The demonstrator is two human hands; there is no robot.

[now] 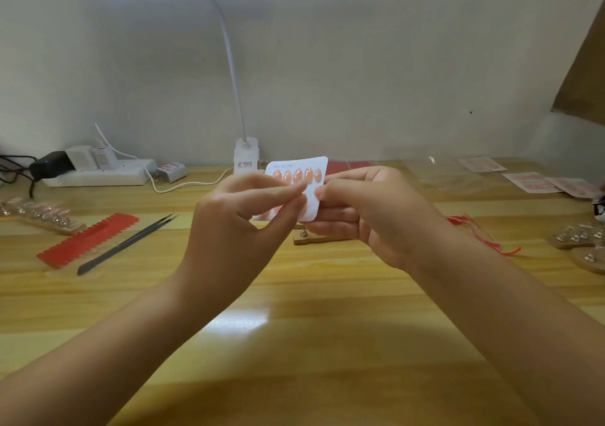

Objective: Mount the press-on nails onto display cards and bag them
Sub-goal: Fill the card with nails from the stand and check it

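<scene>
I hold a white display card (311, 163) up above the wooden desk (294, 327), with a row of several peach press-on nails (297, 175) stuck along its top. My right hand (363, 216) grips the card's right edge, thumb on its front. My left hand (242, 216) pinches with thumb and forefinger against the card's lower half; whether a nail sits between those fingertips is hidden. A wooden nail stand (314, 237) lies under my hands. Another wooden stand with several pink nails (42, 214) rests at the far left.
Red adhesive tab strip (88, 239) and dark tweezers (127, 243) lie left of my hands. A power strip (98, 171) and lamp base (246, 155) sit at the back. Clear bags (438, 173), printed cards (537, 181), red scraps (484, 235) and more stands (579, 242) lie on the right.
</scene>
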